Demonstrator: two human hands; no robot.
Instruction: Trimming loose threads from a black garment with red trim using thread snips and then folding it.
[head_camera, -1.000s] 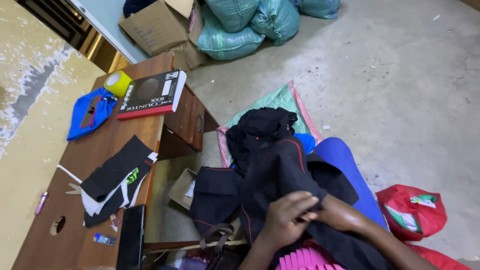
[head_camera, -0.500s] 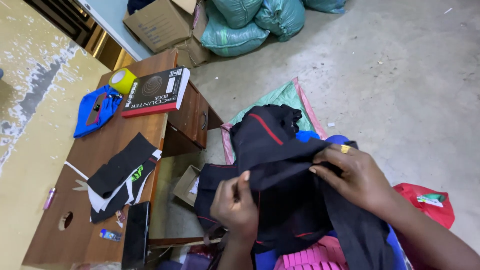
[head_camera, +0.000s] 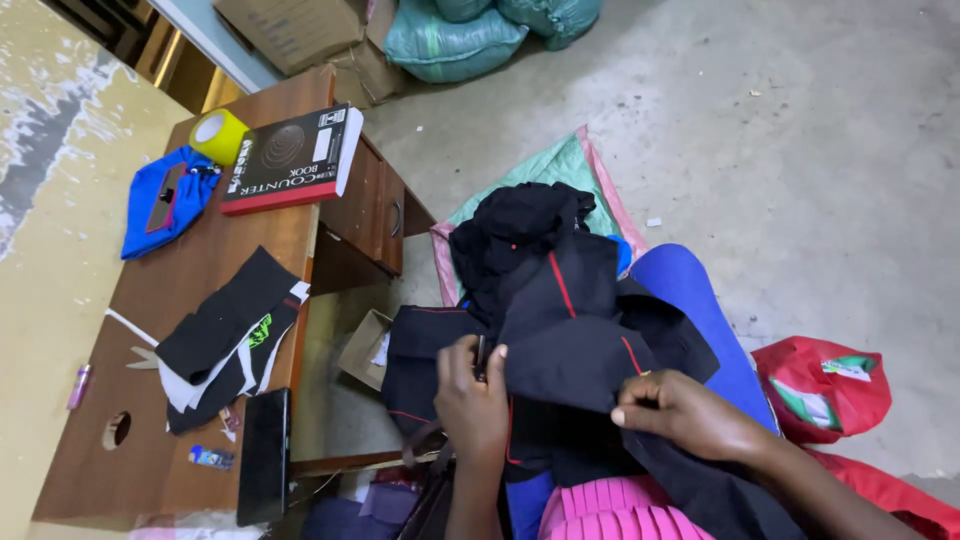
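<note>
Item: black garment (head_camera: 570, 330) with red piping, on my lap. My left hand (head_camera: 472, 395) pinches its edge; my right hand (head_camera: 685, 410) grips a fold, spreading it flat. Left of my hands: desk (head_camera: 170, 440), book (head_camera: 290, 160), fabric scraps (head_camera: 225, 340).

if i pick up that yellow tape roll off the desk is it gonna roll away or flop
The yellow tape roll looks rigid: it keeps a clean ring shape, so probably no flop. It lies flat near the wooden desk's far edge, so it likely stays put; tipped onto its rim, it could roll off. Its hollow core suggests it is light.
</note>
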